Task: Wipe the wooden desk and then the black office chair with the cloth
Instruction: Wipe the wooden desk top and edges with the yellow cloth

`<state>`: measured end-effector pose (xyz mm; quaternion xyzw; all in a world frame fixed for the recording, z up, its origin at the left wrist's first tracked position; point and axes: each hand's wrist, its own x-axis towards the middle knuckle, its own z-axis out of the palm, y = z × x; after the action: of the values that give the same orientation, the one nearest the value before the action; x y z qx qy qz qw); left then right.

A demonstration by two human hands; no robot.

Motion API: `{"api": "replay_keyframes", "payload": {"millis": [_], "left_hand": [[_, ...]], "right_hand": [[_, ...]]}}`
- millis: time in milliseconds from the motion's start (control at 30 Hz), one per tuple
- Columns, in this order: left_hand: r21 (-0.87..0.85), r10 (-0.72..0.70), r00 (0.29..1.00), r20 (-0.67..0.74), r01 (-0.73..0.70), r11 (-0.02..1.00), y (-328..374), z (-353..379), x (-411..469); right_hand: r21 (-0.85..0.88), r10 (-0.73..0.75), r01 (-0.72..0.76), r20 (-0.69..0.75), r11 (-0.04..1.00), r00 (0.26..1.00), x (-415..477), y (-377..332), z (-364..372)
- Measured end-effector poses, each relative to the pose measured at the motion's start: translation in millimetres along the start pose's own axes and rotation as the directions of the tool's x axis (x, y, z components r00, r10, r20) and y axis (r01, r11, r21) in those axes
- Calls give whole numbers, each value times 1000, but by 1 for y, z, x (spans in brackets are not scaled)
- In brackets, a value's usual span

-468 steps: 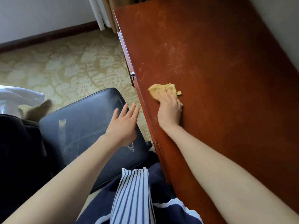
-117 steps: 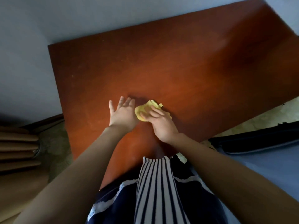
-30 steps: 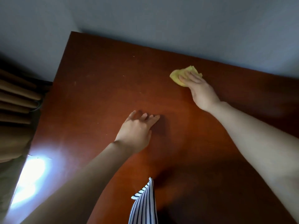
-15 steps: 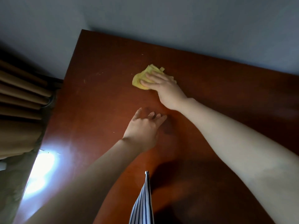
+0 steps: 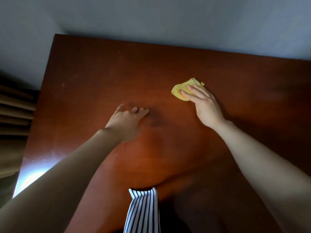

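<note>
1. Desk (image 5: 101,73): a broad, flat slab of red-brown wood with a smooth, faintly glossy finish and straight edges. Its far left corner is square. It fills most of the view, and its far edge meets the wall.
2. Wall (image 5: 168,19): plain, matt and grey-blue, running behind the desk and down its left side.
3. Curtain (image 5: 15,106): tan fabric in deep, regular pleats, just beside the desk's left edge.
4. Garment (image 5: 143,211): soft white fabric with narrow dark-blue stripes, at the bottom of the view between your forearms.
5. Glare (image 5: 32,180): a pale, blurred patch of reflected light on the polish, at the near part of the left edge.
6. Left hand (image 5: 125,121): palm down on bare wood near the desk's centre. The fingers are spread and nearly straight, with the fingertips touching the surface. It holds nothing.
7. Right hand (image 5: 204,106): palm down, to the right of the left hand and apart from it. Its fingers lie straight across the cloth and press it to the wood. The thumb is hidden.
8. Cloth (image 5: 179,91): small, yellow and crumpled into an irregular wad with a ragged outline. It sits on the desk right of centre, under your right fingers and well clear of every edge.
9. Scratches (image 5: 120,149): a few short, pale hairline marks in the finish beside your left forearm.
</note>
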<state>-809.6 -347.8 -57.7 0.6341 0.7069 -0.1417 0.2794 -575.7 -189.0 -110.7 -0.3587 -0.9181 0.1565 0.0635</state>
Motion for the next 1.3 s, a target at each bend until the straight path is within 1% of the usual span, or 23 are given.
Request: {"api": "replay_keyframes", "payload": {"millis": [67,133,233,300,433,500,567,633,700,833,933,1033,1133,1233,1300], "left_hand": [[-12,-9,1000,1,9,1000,3,1,0],[-23,-7,1000,-2,7,1000,2,2,1],[-27,-6,1000,-1,6,1000,-1,5,1],[-32,-4,1000,-7,4,999,-1,8,1],[-25,-12,1000,-11,11,1000,3,8,1],[-34,-22,1000,-6,22,999,2,6,2],[-48,-34,999,-10,33,998,2,4,1],[-61,-50,999,-15,49,997,4,4,0],[-61,-70,998,-11,69,996,6,3,0],[-48,-88,996,-11,87,995,7,0,1],[-67,-89,996,-26,87,994,7,-1,1],[-97,-104,993,-49,99,990,9,-1,0],[-113,-118,991,-65,111,987,9,0,0],[-116,-109,990,-93,98,988,11,2,-3],[-107,-95,989,-116,83,991,12,5,-5]], "right_hand": [[-4,131,-132,-77,991,988,-2,16,-6],[-10,248,-252,-140,968,958,4,30,-9],[-1,396,-402,-170,915,902,24,45,-13],[8,477,-482,-159,876,864,43,52,-16],[-7,559,-562,-106,827,823,84,60,-22],[-11,592,-596,-98,803,800,103,58,-20],[-18,602,-606,-97,795,793,117,53,-18],[-4,578,-580,-87,814,811,127,45,-16],[-1,526,-528,-85,850,846,129,31,-10],[-29,333,-337,-88,941,939,113,-1,5],[-53,186,-190,-68,980,980,90,-17,13],[-48,78,-81,-60,996,995,59,-29,17],[-19,-19,18,-14,1000,1000,30,-40,20],[-8,-141,141,15,990,990,-5,-47,18],[11,-224,224,60,975,973,-29,-49,18]]}}
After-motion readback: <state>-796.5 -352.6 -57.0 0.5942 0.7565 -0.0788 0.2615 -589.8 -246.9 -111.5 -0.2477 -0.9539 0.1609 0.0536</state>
